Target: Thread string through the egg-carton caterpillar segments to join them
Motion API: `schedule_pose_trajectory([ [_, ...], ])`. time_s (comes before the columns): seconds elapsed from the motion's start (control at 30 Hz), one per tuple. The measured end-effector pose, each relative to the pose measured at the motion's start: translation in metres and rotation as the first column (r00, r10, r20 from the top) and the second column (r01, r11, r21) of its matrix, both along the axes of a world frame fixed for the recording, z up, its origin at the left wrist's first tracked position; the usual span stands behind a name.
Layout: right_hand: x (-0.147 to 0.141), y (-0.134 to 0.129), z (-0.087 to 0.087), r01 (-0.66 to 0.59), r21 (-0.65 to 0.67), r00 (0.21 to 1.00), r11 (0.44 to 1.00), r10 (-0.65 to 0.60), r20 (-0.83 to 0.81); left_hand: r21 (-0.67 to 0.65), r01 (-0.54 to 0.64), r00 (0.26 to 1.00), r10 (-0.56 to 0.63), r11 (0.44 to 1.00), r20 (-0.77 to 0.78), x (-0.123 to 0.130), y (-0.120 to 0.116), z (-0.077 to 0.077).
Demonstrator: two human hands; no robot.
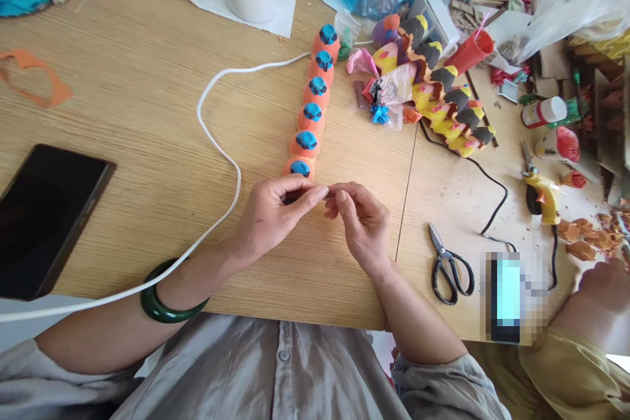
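My left hand (pixel 268 213) and my right hand (pixel 363 220) meet at the fingertips over the table (pixel 315 269). Both are pinched closed, thumbs against forefingers. Whatever lies between the tips is too small to make out; a bit of something dark shows inside the left hand's curl. Just beyond the left fingers lies a row of orange egg-carton cups (pixel 310 119), each topped with a blue disc bearing small dark marks. The nearest cup is partly covered by my left hand.
Scissors (pixel 450 266) lie to the right, near a blurred-out device (pixel 506 295) and a yellow-handled tool (pixel 541 197). A white cable (pixel 236 170) crosses my left forearm. A phone (pixel 54 216) lies left. Painted carton strips (pixel 443 92) sit behind; a co-worker's hand (pixel 608 285) is far right.
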State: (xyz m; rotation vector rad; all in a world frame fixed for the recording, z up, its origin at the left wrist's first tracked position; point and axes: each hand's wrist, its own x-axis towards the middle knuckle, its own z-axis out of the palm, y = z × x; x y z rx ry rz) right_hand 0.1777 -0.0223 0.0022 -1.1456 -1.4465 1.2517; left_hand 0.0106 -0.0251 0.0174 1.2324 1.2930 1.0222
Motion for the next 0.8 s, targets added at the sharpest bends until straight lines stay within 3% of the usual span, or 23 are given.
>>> schedule_pose_trajectory([
  [0.33,0.0009,-0.0005,-0.0004,0.031,-0.031,0.999,0.999,-0.031,0.011,-0.038,-0.014,0.999,0.016,0.999,0.033,-0.0007,0.0000,-0.0020],
  [0.5,-0.0005,0.0037,0.0019,0.086,-0.208,0.989,0.974,-0.108,-0.101,-0.067,-0.034,0.995,0.040,0.997,0.089,-0.0011,-0.0006,-0.0057],
  [0.63,-0.0008,0.0063,0.0019,0.092,-0.281,0.977,0.955,-0.142,-0.161,-0.013,-0.065,0.997,0.065,0.998,0.048,-0.0004,-0.0012,-0.0037],
  [0.8,-0.0011,0.0055,0.0024,0.091,-0.291,0.973,0.952,-0.148,-0.180,0.147,-0.094,0.994,0.102,0.985,-0.047,0.0011,-0.0030,-0.0032],
])
